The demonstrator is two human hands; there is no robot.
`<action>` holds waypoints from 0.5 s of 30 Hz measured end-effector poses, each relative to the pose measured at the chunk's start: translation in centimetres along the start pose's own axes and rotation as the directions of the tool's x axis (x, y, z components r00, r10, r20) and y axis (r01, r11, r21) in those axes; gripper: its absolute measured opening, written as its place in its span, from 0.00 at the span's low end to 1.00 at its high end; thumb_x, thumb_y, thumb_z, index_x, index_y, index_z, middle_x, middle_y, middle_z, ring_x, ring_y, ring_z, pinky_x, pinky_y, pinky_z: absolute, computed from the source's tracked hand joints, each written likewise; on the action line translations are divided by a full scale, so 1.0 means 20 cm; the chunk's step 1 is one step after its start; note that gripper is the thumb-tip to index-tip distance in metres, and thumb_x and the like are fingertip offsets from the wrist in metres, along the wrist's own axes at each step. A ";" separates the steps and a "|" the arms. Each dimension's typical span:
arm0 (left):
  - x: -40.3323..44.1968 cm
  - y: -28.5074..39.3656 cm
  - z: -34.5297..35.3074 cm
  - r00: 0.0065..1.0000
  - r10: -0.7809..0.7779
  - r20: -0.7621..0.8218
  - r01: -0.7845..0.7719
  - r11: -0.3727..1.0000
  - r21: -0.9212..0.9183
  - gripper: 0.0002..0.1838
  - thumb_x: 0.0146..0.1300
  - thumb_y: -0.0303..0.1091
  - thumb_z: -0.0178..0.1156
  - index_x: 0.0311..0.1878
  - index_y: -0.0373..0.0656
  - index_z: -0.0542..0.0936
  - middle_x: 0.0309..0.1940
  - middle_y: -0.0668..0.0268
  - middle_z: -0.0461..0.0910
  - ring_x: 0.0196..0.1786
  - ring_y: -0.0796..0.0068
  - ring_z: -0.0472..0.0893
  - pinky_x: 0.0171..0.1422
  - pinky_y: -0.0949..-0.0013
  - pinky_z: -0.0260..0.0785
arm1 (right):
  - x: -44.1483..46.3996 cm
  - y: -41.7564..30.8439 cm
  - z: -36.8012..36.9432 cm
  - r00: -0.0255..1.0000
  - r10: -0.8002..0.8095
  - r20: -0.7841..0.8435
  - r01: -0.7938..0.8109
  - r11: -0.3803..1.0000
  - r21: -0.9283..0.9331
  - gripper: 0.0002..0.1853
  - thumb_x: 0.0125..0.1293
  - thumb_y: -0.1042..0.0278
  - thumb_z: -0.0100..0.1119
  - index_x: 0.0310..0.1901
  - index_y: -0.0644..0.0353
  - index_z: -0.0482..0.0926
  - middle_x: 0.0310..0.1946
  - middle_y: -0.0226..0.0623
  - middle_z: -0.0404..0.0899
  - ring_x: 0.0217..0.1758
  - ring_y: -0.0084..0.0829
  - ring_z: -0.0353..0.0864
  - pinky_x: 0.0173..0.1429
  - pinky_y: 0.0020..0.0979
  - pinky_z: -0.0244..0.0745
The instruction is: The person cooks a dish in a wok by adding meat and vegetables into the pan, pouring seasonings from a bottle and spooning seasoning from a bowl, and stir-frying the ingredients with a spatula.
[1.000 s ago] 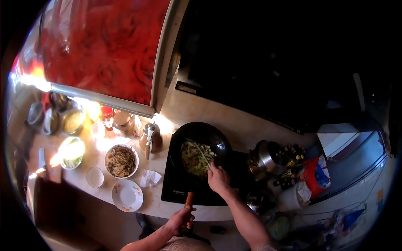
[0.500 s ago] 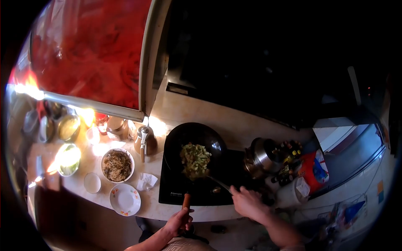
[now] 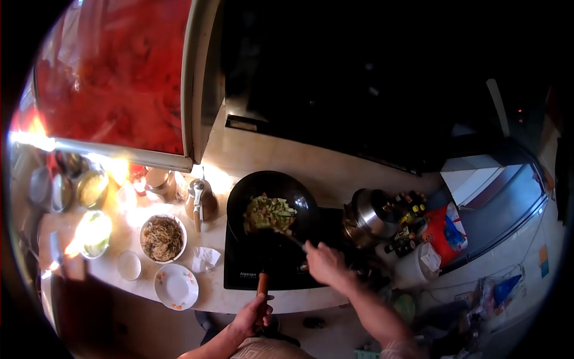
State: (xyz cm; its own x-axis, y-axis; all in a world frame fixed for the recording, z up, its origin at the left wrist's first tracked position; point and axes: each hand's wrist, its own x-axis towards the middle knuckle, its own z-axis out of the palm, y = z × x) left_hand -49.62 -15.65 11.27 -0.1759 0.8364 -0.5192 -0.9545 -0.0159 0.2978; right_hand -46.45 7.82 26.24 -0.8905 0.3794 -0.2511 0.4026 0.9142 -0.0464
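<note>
A black wok [image 3: 306, 206] stands on the dark cooktop [image 3: 239, 263], with chopped green and pale food [image 3: 270, 213] in it. My left hand [image 3: 253, 315] is closed around the wok's wooden handle [image 3: 263, 283], near the counter's front edge. To the right, my right hand [image 3: 324, 263] grips a spatula [image 3: 293, 239], whose far end reaches the food at the wok's near side. Left of the cooktop are a bowl of shredded brown food [image 3: 162, 238], a flower-patterned plate [image 3: 176, 287] and a crumpled white tissue [image 3: 205, 259].
A metal pot [image 3: 372, 216] stands right of the wok, beside dark bottles [image 3: 403, 245] and a white bin [image 3: 418, 266]. Behind the bowl is a kettle [image 3: 201, 203]. A small white bowl [image 3: 129, 265] and a knife [image 3: 55, 247] lie farther left. A red cabinet [image 3: 119, 78] hangs above.
The view has shifted, moving the scene leftward. My right hand first drew the spatula right and back from the food, then moved it toward the wok again. My left hand stays on the handle.
</note>
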 end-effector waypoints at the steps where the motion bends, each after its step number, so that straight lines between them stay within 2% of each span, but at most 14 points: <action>1: -0.01 0.01 0.01 1.000 -0.009 0.000 0.009 0.999 0.035 0.24 0.70 0.51 0.50 0.56 0.41 0.68 0.24 0.65 0.72 0.19 0.76 0.72 0.20 0.76 0.63 | 0.03 0.04 -0.02 0.999 0.020 -0.028 -0.021 1.000 -0.023 0.23 0.66 0.65 0.49 0.63 0.58 0.69 0.45 0.50 0.77 0.43 0.53 0.80 0.46 0.51 0.74; 3: -0.02 0.03 0.01 1.000 -0.007 0.005 0.006 0.998 0.061 0.24 0.70 0.51 0.50 0.56 0.41 0.68 0.24 0.65 0.72 0.18 0.76 0.71 0.20 0.76 0.63 | -0.05 0.12 -0.15 0.998 -0.013 -0.054 0.009 0.997 -0.081 0.23 0.66 0.65 0.49 0.64 0.53 0.69 0.47 0.48 0.76 0.44 0.51 0.80 0.44 0.50 0.74; 5: -0.01 0.03 0.00 1.000 0.013 0.029 -0.015 0.998 0.067 0.24 0.70 0.51 0.50 0.56 0.41 0.68 0.24 0.65 0.72 0.18 0.76 0.71 0.19 0.77 0.62 | -0.13 0.18 -0.31 1.000 -0.009 0.010 0.012 0.968 -0.249 0.25 0.64 0.69 0.49 0.64 0.50 0.69 0.53 0.49 0.73 0.43 0.48 0.80 0.47 0.49 0.72; 8: -0.02 0.03 0.02 1.000 0.025 -0.009 -0.025 0.998 0.059 0.24 0.70 0.51 0.50 0.56 0.40 0.68 0.24 0.65 0.72 0.18 0.76 0.71 0.19 0.77 0.61 | -0.08 0.26 -0.34 0.993 -0.086 0.080 0.109 0.928 -0.356 0.28 0.61 0.73 0.50 0.66 0.51 0.68 0.52 0.52 0.73 0.41 0.47 0.80 0.49 0.47 0.71; 9: -0.02 0.03 0.01 1.000 0.024 -0.010 -0.023 0.998 0.062 0.24 0.70 0.51 0.50 0.56 0.40 0.68 0.24 0.65 0.72 0.18 0.76 0.71 0.19 0.77 0.61 | -0.01 0.28 -0.30 0.993 -0.085 0.079 0.108 0.929 -0.353 0.28 0.61 0.73 0.50 0.66 0.51 0.68 0.52 0.52 0.73 0.41 0.47 0.80 0.49 0.47 0.71; 11: -0.01 0.01 -0.01 0.999 0.036 0.012 -0.036 0.998 0.056 0.24 0.70 0.51 0.50 0.56 0.39 0.68 0.24 0.65 0.73 0.18 0.75 0.71 0.20 0.76 0.64 | 0.12 0.28 -0.20 0.985 -0.172 -0.025 0.156 0.935 -0.317 0.28 0.61 0.73 0.49 0.65 0.53 0.68 0.50 0.52 0.74 0.40 0.48 0.80 0.47 0.47 0.72; 12: 0.00 0.00 -0.02 0.999 0.032 0.011 -0.033 0.998 0.058 0.24 0.70 0.51 0.50 0.56 0.39 0.68 0.24 0.65 0.73 0.18 0.75 0.71 0.20 0.76 0.64 | 0.14 0.26 -0.20 0.994 -0.112 -0.012 0.105 0.963 -0.247 0.26 0.63 0.72 0.48 0.65 0.53 0.68 0.48 0.52 0.74 0.42 0.51 0.79 0.47 0.49 0.72; 15: 0.02 0.00 -0.04 0.999 0.036 0.026 -0.037 0.998 0.059 0.25 0.70 0.51 0.51 0.56 0.38 0.68 0.25 0.64 0.73 0.19 0.75 0.72 0.22 0.75 0.67 | 0.04 0.26 -0.22 0.993 -0.099 -0.063 0.090 0.987 -0.134 0.24 0.66 0.69 0.47 0.65 0.52 0.69 0.47 0.51 0.75 0.43 0.52 0.78 0.49 0.50 0.72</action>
State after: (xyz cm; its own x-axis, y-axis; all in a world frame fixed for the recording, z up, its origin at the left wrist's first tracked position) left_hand -49.95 -15.81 10.52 -0.2036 0.8490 -0.4876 -0.9313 -0.0143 0.3640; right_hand -45.92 13.53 30.01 -0.9376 0.2954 -0.1835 0.2890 0.9553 0.0617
